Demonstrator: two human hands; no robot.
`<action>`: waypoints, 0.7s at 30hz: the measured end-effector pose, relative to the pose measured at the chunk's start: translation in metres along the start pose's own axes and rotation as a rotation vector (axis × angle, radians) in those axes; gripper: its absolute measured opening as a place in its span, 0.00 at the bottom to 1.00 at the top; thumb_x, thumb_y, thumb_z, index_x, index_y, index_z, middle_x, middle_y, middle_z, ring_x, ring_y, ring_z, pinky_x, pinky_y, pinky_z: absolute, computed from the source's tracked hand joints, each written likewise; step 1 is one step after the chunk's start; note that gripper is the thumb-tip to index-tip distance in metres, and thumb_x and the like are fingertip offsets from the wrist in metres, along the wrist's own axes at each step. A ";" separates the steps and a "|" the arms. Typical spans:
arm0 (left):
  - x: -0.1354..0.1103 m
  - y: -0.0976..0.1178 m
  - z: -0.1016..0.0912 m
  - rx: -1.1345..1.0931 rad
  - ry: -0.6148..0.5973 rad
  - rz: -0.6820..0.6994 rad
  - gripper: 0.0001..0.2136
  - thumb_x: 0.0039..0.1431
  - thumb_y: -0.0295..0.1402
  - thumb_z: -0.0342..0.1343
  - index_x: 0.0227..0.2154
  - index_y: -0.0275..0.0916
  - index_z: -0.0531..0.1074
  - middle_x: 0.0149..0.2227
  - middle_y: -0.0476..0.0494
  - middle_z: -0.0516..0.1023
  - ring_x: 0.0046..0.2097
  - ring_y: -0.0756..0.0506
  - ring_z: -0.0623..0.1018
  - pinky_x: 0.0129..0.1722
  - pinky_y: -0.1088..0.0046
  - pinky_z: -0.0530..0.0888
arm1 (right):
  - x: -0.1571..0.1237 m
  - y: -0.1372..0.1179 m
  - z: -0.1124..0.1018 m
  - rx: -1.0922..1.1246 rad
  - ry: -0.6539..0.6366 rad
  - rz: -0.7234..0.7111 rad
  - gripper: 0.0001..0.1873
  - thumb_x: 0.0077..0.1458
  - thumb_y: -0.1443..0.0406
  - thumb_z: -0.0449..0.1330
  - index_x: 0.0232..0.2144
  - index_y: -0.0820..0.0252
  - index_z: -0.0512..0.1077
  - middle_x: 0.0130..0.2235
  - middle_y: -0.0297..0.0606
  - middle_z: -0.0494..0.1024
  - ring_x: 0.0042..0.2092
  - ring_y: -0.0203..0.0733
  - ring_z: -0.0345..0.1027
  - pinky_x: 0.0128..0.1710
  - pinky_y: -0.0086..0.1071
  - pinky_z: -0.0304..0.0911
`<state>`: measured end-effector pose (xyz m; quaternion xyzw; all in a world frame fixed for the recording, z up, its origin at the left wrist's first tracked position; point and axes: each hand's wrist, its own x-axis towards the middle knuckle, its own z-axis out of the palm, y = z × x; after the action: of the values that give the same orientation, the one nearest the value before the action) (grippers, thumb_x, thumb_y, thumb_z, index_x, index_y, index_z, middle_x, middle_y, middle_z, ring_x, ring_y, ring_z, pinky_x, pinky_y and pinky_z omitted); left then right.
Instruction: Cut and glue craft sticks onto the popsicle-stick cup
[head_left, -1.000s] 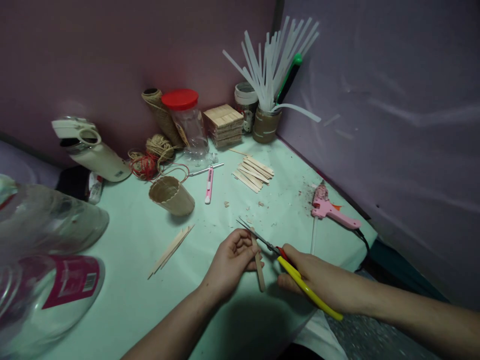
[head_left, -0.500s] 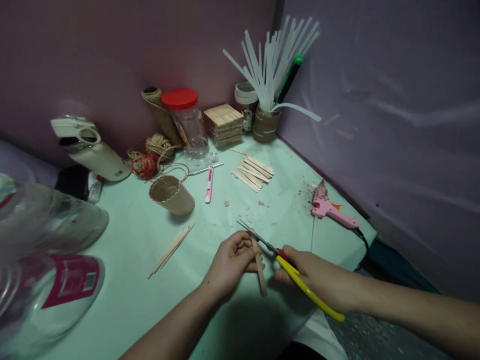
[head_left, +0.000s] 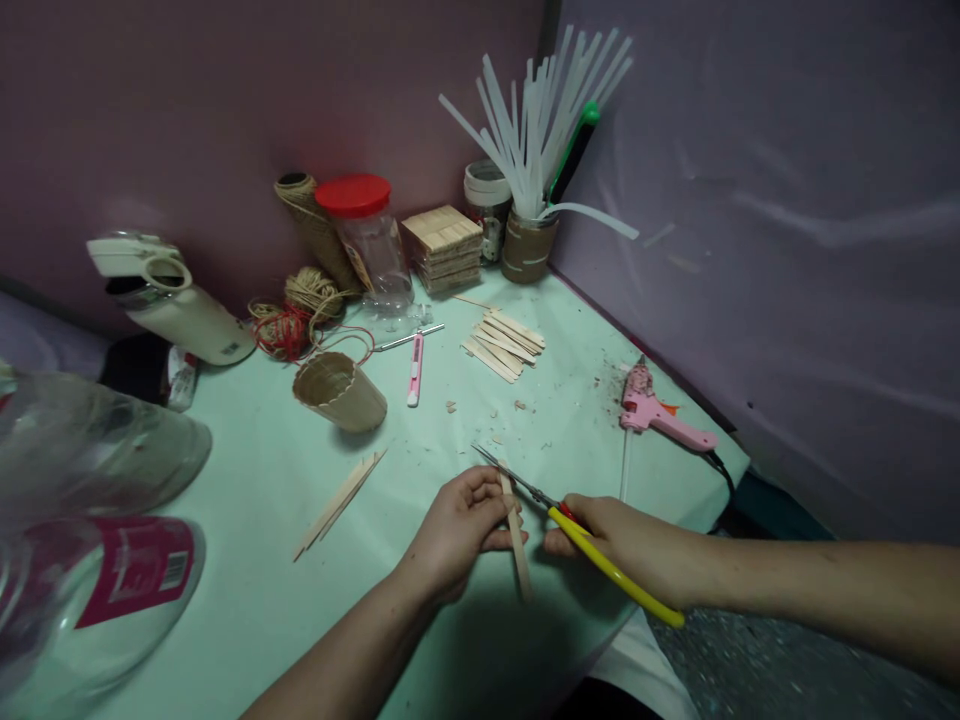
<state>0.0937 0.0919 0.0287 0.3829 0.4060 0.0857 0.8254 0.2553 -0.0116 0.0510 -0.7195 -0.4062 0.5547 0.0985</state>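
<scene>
My left hand [head_left: 457, 530] pinches a wooden craft stick [head_left: 517, 545] and holds it upright-tilted over the pale green table [head_left: 247, 590]. My right hand [head_left: 630, 545] grips yellow-handled scissors [head_left: 600, 560], whose blades [head_left: 504, 472] sit across the upper end of the stick. Both hands are close together near the table's front edge. Small wood offcuts [head_left: 495, 415] lie scattered just beyond the blades.
A pink glue gun [head_left: 660, 418] lies at the right edge. Loose craft sticks [head_left: 504, 345], a pink cutter [head_left: 414, 368], a stick-built cup [head_left: 339, 392], two sticks [head_left: 341, 495], twine [head_left: 296, 315], a red-lidded jar [head_left: 367, 245], glue sticks [head_left: 536, 130] and plastic bottles [head_left: 82, 530] surround the hands.
Both hands and the stick shifted only slightly; the scissors stay across the stick's top end. The camera view drifted a little.
</scene>
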 end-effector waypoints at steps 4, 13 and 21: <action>0.002 -0.001 -0.001 -0.010 0.001 -0.015 0.12 0.47 0.31 0.64 0.33 0.34 0.70 0.28 0.49 0.69 0.30 0.51 0.74 0.35 0.69 0.78 | 0.005 0.010 0.005 0.066 -0.001 -0.005 0.21 0.52 0.48 0.59 0.29 0.61 0.67 0.28 0.35 0.71 0.29 0.37 0.62 0.28 0.29 0.55; 0.004 0.002 0.000 -0.009 0.011 -0.038 0.11 0.47 0.30 0.64 0.33 0.34 0.71 0.28 0.49 0.69 0.29 0.52 0.73 0.34 0.71 0.79 | 0.009 0.010 0.007 0.054 0.028 0.013 0.22 0.52 0.47 0.58 0.28 0.62 0.68 0.26 0.36 0.71 0.28 0.37 0.61 0.26 0.29 0.54; 0.003 0.001 -0.003 0.007 -0.017 -0.024 0.13 0.47 0.33 0.66 0.33 0.34 0.71 0.28 0.49 0.70 0.29 0.52 0.73 0.34 0.71 0.78 | 0.001 -0.006 -0.002 -0.044 -0.001 0.041 0.21 0.54 0.48 0.56 0.28 0.62 0.67 0.27 0.37 0.71 0.29 0.38 0.62 0.26 0.29 0.54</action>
<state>0.0936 0.0958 0.0268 0.3816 0.4037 0.0709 0.8285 0.2546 -0.0064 0.0545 -0.7294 -0.4035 0.5478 0.0713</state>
